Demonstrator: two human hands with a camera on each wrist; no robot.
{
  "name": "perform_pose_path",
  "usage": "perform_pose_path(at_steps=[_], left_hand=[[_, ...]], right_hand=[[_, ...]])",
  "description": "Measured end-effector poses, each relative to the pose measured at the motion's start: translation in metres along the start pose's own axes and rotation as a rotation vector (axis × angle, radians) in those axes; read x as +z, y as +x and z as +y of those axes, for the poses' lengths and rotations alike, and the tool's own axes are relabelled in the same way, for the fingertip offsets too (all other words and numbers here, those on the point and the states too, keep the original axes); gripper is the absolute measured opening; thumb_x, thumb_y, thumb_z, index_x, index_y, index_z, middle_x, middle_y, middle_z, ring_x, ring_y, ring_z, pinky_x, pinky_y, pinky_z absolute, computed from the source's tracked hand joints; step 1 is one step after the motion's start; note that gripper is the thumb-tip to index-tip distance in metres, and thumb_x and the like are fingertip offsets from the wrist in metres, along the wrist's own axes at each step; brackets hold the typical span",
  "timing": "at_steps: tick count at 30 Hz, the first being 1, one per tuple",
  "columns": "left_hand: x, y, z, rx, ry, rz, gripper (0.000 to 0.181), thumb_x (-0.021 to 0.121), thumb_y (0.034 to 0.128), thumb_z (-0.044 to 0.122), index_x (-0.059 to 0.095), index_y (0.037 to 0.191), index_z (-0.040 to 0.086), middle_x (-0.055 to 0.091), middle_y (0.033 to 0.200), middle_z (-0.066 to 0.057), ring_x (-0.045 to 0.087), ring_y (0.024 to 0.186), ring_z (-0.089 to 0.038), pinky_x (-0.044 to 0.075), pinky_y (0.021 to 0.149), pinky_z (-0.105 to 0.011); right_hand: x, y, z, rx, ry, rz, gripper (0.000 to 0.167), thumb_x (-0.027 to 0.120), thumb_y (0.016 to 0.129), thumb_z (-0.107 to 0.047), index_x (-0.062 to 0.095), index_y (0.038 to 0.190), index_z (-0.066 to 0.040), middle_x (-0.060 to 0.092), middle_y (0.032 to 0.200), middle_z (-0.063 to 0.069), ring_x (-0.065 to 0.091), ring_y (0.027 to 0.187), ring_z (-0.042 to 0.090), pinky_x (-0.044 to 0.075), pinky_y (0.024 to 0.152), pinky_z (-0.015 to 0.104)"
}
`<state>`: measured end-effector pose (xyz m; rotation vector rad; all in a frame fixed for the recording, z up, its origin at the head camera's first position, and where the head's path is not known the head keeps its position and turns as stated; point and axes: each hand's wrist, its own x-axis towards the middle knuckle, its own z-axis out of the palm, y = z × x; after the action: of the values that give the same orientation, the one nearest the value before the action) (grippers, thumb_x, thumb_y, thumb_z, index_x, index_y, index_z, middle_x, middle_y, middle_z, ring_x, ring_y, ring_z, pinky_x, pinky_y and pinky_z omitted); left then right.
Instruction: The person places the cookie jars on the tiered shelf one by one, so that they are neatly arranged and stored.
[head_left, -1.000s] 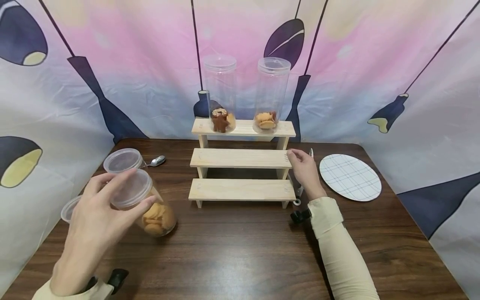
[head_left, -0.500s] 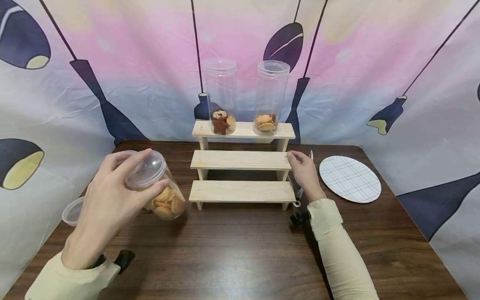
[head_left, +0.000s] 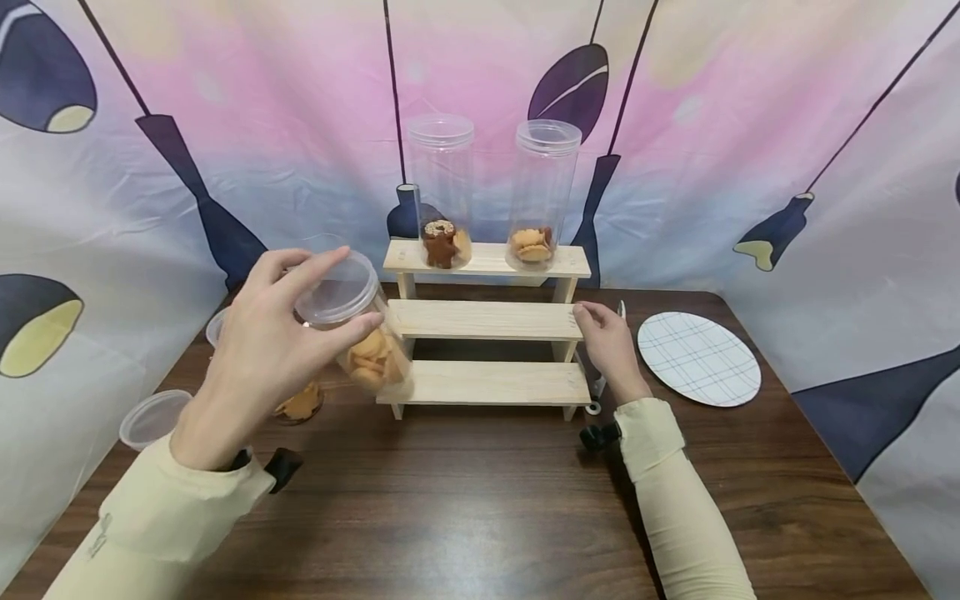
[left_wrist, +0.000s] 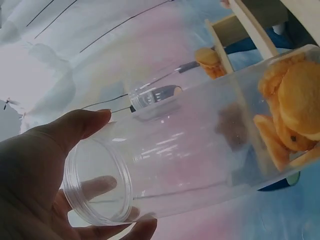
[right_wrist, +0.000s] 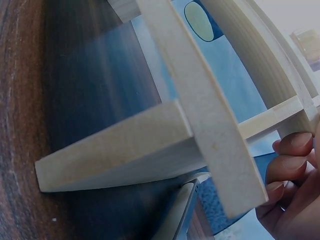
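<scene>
My left hand [head_left: 270,350] grips a clear lidded jar [head_left: 341,287] of round cookies near its top, holding it tilted in the air by the left end of the wooden three-step rack [head_left: 487,379]. In the left wrist view, thumb and fingers wrap round the lid end of the jar [left_wrist: 175,155], cookies lying at the far end. My right hand [head_left: 611,346] pinches the right end of the middle shelf; in the right wrist view its curled fingers [right_wrist: 292,165] touch the wood. Two lidded jars [head_left: 442,192] [head_left: 546,196] with cookies stand on the top shelf.
Behind my left hand, another jar with cookies [head_left: 300,404] stands on the table, partly hidden. A clear lid [head_left: 153,419] shows at the table's left edge. Right of the rack lie a white checked plate [head_left: 699,358] and a partly hidden utensil [head_left: 599,387].
My left hand has carried the jar up and rightward, from above the left of the table to the rack's left end. The right hand stays at the middle shelf.
</scene>
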<state>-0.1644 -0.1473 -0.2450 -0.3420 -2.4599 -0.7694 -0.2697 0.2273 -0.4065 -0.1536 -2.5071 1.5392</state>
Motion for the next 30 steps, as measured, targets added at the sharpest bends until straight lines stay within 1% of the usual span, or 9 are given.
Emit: perform_pose_path(at_steps=[6, 10, 14, 24, 30], left_hand=[[0.011, 0.017, 0.012, -0.007, -0.052, -0.015, 0.069, 0.086, 0.0758, 0.043, 0.063, 0.138, 0.025, 0.052, 0.133, -0.013, 0.052, 0.116, -0.036, 0.045, 0.086, -0.055], [0.02, 0.027, 0.018, -0.012, -0.06, -0.023, 0.068, 0.084, 0.0766, 0.045, 0.062, 0.138, 0.027, 0.051, 0.133, -0.012, 0.052, 0.116, -0.035, 0.046, 0.085, -0.054], [0.028, 0.036, 0.023, 0.0, -0.058, -0.03, 0.069, 0.084, 0.0769, 0.044, 0.061, 0.139, 0.028, 0.05, 0.134, -0.012, 0.053, 0.113, -0.035, 0.046, 0.083, -0.052], [0.052, 0.052, 0.023, 0.04, -0.081, 0.007, 0.069, 0.086, 0.0751, 0.041, 0.062, 0.138, 0.024, 0.051, 0.131, -0.015, 0.054, 0.113, -0.035, 0.046, 0.086, -0.05], [0.06, 0.06, 0.024, 0.057, -0.081, 0.027, 0.069, 0.086, 0.0752, 0.041, 0.062, 0.138, 0.024, 0.051, 0.131, -0.015, 0.054, 0.113, -0.034, 0.045, 0.089, -0.049]], right_hand=[[0.0, 0.0, -0.001, 0.005, 0.01, -0.001, 0.058, 0.048, 0.101, -0.053, 0.056, 0.142, -0.011, 0.055, 0.143, 0.015, 0.052, 0.13, 0.035, 0.041, 0.106, 0.054], [0.0, 0.001, -0.001, 0.006, 0.013, -0.005, 0.059, 0.048, 0.101, -0.053, 0.055, 0.142, -0.011, 0.056, 0.141, 0.016, 0.054, 0.128, 0.036, 0.042, 0.105, 0.054], [0.001, 0.001, -0.001, 0.005, 0.011, -0.003, 0.06, 0.048, 0.101, -0.054, 0.056, 0.142, -0.012, 0.056, 0.141, 0.016, 0.053, 0.128, 0.035, 0.042, 0.105, 0.054], [0.001, 0.001, -0.001, -0.002, 0.024, 0.013, 0.06, 0.049, 0.101, -0.052, 0.056, 0.142, -0.009, 0.057, 0.14, 0.016, 0.055, 0.127, 0.035, 0.043, 0.104, 0.054], [0.002, 0.001, 0.0, 0.003, 0.029, 0.011, 0.059, 0.048, 0.101, -0.053, 0.056, 0.142, -0.01, 0.057, 0.14, 0.016, 0.054, 0.127, 0.035, 0.042, 0.105, 0.053]])
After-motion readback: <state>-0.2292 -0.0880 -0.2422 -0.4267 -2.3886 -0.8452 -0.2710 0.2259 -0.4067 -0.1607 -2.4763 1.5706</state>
